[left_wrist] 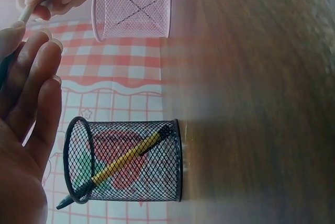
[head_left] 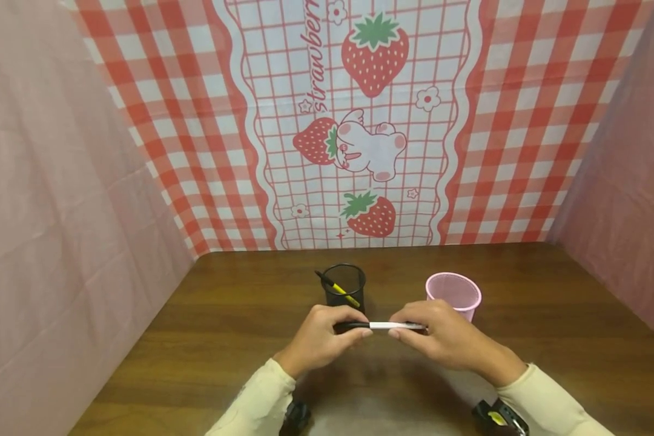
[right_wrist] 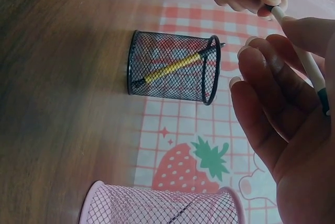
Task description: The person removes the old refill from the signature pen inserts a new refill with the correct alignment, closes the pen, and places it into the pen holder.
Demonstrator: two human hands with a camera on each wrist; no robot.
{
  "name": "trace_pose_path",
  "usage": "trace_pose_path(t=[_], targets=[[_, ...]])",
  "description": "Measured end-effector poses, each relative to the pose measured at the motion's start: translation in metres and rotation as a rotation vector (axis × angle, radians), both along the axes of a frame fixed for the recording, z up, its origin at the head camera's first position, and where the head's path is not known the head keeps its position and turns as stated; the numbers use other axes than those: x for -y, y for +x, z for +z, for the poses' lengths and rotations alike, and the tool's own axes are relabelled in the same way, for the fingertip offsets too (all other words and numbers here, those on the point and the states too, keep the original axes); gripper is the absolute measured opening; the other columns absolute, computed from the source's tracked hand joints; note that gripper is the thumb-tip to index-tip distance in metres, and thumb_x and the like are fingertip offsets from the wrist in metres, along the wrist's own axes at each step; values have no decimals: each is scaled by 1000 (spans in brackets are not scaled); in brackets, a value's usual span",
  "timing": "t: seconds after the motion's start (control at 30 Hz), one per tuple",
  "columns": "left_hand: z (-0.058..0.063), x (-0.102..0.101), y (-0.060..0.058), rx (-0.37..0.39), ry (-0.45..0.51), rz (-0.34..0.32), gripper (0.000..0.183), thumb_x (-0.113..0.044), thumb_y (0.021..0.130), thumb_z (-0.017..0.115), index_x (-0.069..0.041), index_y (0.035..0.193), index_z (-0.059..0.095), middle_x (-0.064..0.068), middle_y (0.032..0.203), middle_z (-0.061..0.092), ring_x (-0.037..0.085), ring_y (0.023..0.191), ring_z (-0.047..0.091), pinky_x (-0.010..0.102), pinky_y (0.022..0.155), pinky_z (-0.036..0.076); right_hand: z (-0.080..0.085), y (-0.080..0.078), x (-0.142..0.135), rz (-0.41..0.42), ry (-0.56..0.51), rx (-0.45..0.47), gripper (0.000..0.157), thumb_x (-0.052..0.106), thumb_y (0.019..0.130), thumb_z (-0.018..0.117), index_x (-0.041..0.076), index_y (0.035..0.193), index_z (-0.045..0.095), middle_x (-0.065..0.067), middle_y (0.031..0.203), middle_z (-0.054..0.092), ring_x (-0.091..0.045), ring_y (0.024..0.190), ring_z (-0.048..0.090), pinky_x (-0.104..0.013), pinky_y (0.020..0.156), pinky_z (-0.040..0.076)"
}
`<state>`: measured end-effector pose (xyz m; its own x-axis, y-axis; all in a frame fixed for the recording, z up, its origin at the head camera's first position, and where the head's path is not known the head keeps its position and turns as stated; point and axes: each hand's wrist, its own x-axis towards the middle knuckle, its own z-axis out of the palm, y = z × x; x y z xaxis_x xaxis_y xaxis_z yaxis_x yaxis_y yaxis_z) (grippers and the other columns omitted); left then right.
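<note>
In the head view, both hands hold one marker with a white barrel (head_left: 381,326) level above the table. My left hand (head_left: 323,336) pinches its black end between thumb and fingers, while my right hand (head_left: 444,334) pinches the white part toward the other end. A dark green tip (right_wrist: 323,100) shows beyond the right thumb in the right wrist view. Just beyond the left hand stands a black mesh pen cup (left_wrist: 178,166) with a yellow-and-black pen (left_wrist: 125,158) leaning in it. Behind the right hand is a pink mesh cup (head_left: 471,310), partly covered by that hand.
Both cups stand on a brown wood-grain table (head_left: 196,339). A red-and-white checked cloth (head_left: 370,157) with strawberries hangs behind its far edge, and plain pink cloth (head_left: 60,212) hangs at both sides. Dark devices (head_left: 500,418) sit beneath the wrists.
</note>
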<state>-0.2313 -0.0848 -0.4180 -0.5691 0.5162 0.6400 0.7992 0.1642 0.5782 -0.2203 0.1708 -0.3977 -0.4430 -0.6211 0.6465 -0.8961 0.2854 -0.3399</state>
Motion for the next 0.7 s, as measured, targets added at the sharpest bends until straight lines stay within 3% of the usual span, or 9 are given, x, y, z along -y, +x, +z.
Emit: trace_pose_path(t=[0.2, 0.33, 0.57, 0.7], targets=[[-2, -1, 0, 33, 3, -3, 10, -5, 87, 78, -3, 96, 74, 2, 72, 70, -2, 58, 60, 21, 51, 53, 0, -1, 0, 12, -5, 3, 15, 7, 89, 75, 18, 99, 73, 15, 87, 65, 0, 71, 56, -13, 61, 46], [-2, -2, 2, 48, 10, -1, 9, -2, 86, 77, -1, 95, 73, 5, 71, 70, 5, 57, 63, 20, 52, 53, 0, -1, -1, 7, -5, 8, 17, 8, 89, 76, 20, 100, 72, 15, 87, 65, 0, 72, 56, -13, 62, 46], [17, -5, 18, 31, 42, -28, 8, 6, 86, 74, 3, 93, 70, 9, 70, 69, 19, 56, 67, 23, 53, 55, 0, -1, -1, -5, 6, 9, 15, 9, 89, 76, 21, 96, 71, 17, 83, 62, 1, 69, 55, -12, 60, 44], [13, -6, 15, 24, 40, -30, 9, 6, 85, 75, 4, 93, 71, 10, 69, 69, 16, 55, 66, 24, 52, 55, 1, -1, -2, -27, 20, 24, 13, 11, 91, 74, 23, 95, 72, 17, 83, 63, 0, 71, 57, -13, 62, 45]])
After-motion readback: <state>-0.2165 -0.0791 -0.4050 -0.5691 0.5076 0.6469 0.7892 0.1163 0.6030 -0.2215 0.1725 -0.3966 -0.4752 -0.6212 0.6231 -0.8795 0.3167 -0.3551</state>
